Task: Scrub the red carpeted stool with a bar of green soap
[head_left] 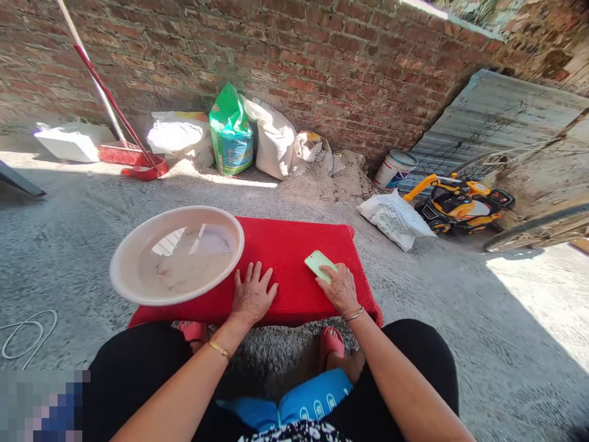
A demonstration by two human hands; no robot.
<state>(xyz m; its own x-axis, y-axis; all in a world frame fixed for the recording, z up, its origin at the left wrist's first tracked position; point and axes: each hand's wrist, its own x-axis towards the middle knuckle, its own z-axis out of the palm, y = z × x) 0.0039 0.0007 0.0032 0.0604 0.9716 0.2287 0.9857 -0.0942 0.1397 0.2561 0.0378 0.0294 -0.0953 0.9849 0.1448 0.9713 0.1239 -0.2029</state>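
Note:
A red mat (285, 245) lies on the concrete floor in front of me. My left hand (252, 294) rests flat on its near edge, fingers spread, holding nothing. On the mat's right side, my right hand (339, 287) grips a light green bar of soap (319, 264) against the fabric. A wide pale basin (124, 270) holding shallow cloudy water sits on the mat's left end, just left of my left hand.
A brick wall runs along the back with sacks (271, 138), a green bag (230, 132), a red broom and dustpan (138, 162), and a white bucket (394, 169). A yellow toy car (460, 202) and a bicycle wheel (538, 227) stand right. A cord (27, 331) lies left.

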